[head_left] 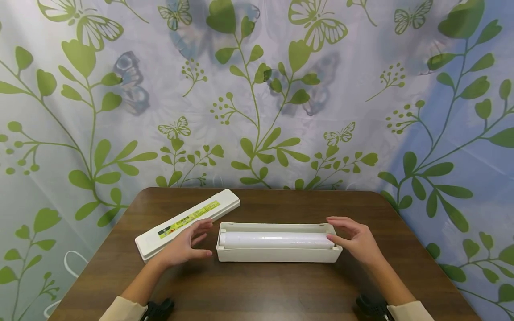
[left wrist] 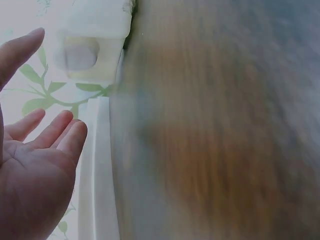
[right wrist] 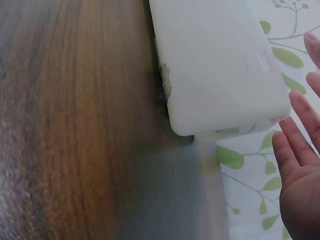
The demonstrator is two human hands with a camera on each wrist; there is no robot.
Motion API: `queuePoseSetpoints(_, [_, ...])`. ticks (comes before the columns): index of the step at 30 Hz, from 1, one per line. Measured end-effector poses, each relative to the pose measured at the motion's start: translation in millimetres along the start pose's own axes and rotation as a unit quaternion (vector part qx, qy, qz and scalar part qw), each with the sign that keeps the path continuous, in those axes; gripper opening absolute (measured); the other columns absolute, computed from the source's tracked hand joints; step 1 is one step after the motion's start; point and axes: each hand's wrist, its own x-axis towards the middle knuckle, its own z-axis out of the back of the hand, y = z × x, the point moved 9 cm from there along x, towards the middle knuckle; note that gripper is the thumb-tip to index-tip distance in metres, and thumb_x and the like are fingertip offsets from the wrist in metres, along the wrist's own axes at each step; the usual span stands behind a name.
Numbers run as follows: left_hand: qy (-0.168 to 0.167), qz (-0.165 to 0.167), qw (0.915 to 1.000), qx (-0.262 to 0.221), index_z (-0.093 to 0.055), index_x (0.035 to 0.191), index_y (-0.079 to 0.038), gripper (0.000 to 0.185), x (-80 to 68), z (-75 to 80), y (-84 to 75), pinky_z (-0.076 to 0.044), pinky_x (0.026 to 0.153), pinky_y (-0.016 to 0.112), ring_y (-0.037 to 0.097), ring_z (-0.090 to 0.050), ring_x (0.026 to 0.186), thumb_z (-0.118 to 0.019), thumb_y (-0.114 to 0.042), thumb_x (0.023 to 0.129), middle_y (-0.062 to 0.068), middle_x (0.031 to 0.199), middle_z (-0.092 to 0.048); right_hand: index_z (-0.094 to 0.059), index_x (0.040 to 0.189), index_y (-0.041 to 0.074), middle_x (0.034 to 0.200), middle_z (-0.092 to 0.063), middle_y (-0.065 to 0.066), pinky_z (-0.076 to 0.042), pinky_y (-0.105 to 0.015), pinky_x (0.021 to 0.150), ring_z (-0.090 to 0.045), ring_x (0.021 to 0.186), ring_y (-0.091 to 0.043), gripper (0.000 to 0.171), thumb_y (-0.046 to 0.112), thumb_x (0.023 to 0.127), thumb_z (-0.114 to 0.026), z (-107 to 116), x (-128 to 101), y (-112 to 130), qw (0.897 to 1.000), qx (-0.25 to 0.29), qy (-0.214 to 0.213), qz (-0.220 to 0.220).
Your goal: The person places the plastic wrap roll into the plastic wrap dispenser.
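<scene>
Box (head_left: 277, 256) holding a white roll (head_left: 277, 240) lies between the left hand (head_left: 184, 246) and right hand (head_left: 358, 240), fingers wide of thumbs.

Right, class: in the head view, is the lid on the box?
No, the lid lies apart from the box, whose roll shows through the open top.

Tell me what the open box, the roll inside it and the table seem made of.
Open box: probably hard plastic, off-white and fairly matte, with smooth rounded corners.
Roll: likely plastic film, glossy, with bright highlights along it.
Table: wood or wood-look laminate, brown, slightly shiny, with visible grain.
</scene>
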Motion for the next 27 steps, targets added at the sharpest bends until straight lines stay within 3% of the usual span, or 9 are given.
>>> queuePoseSetpoints(5, [-0.041, -0.011, 0.9989, 0.022, -0.03, 0.153, 0.008, 0.089, -10.9, 12.4, -2.6, -0.036, 0.116, 0.048, 0.052, -0.037, 0.144, -0.084, -0.012, 0.085, 0.034, 0.152, -0.041, -0.072, 0.125, 0.009, 0.132, -0.066, -0.022, -0.044, -0.007, 0.102, -0.058, 0.122, 0.007, 0.041, 0.005, 0.085, -0.082, 2, -2, -5, 1.0, 0.009, 0.0, -0.005])
queuePoseSetpoints(9, [-0.074, -0.013, 0.9964, 0.04, -0.034, 0.152, 0.006, 0.087, -21.7, 24.1, -4.1, -0.042, 0.114, 0.035, 0.047, -0.04, 0.143, -0.084, -0.014, 0.085, 0.032, 0.152, -0.043, -0.069, 0.128, 0.008, 0.136, -0.063, -0.02, -0.042, -0.007, 0.103, -0.055, 0.124, 0.009, 0.044, 0.006, 0.086, -0.082, 1, -4, -10, 1.0, 0.013, 0.012, -0.016])
queuePoseSetpoints(14, [-0.107, -0.027, 0.9928, 0.048, -0.037, 0.15, 0.006, 0.081, -35.6, 38.1, -9.3, -0.042, 0.111, 0.016, 0.033, -0.044, 0.142, -0.083, -0.013, 0.086, 0.031, 0.152, -0.043, -0.065, 0.134, 0.005, 0.139, -0.062, 0.003, -0.043, -0.009, 0.105, -0.054, 0.127, 0.008, 0.051, 0.004, 0.086, -0.081, -1, -6, -14, 0.999, 0.035, 0.033, -0.018])
queuePoseSetpoints(17, [-0.121, -0.037, 0.9907, 0.05, -0.04, 0.149, 0.004, 0.077, -42.8, 45.5, -11.4, -0.042, 0.11, 0.013, 0.017, -0.047, 0.141, -0.082, -0.011, 0.086, 0.031, 0.152, -0.043, -0.062, 0.137, 0.001, 0.14, -0.059, 0.012, -0.043, -0.01, 0.106, -0.054, 0.129, 0.007, 0.054, 0.001, 0.086, -0.08, -3, -7, -13, 0.997, 0.052, 0.047, -0.009])
queuePoseSetpoints(21, [-0.137, -0.043, 0.9881, 0.054, -0.04, 0.147, 0.006, 0.075, -51.4, 53.7, -12.2, -0.042, 0.108, 0.011, -0.005, -0.046, 0.136, -0.081, -0.01, 0.087, 0.031, 0.151, -0.042, -0.058, 0.139, -0.001, 0.143, -0.057, 0.007, -0.041, -0.011, 0.109, -0.052, 0.132, 0.006, 0.057, -0.001, 0.086, -0.079, -6, -7, -14, 0.996, 0.065, 0.064, -0.002])
queuePoseSetpoints(24, [-0.147, -0.043, 0.9866, 0.056, -0.04, 0.147, 0.006, 0.073, -56.7, 59.0, -12.0, -0.041, 0.108, 0.01, -0.009, -0.045, 0.134, -0.081, -0.009, 0.088, 0.031, 0.151, -0.042, -0.055, 0.142, -0.001, 0.147, -0.055, 0.0, -0.04, -0.011, 0.109, -0.05, 0.134, 0.006, 0.061, -0.002, 0.086, -0.079, -7, -7, -16, 0.994, 0.075, 0.077, -0.005])
queuePoseSetpoints(27, [-0.157, -0.038, 0.9851, 0.059, -0.042, 0.146, 0.003, 0.072, -61.3, 64.6, -10.9, -0.041, 0.108, 0.01, -0.008, -0.045, 0.134, -0.081, -0.009, 0.087, 0.03, 0.15, -0.042, -0.052, 0.145, -0.002, 0.148, -0.054, 0.003, -0.04, -0.01, 0.109, -0.05, 0.135, 0.004, 0.065, -0.003, 0.085, -0.079, -9, -8, -20, 0.992, 0.089, 0.093, -0.014])
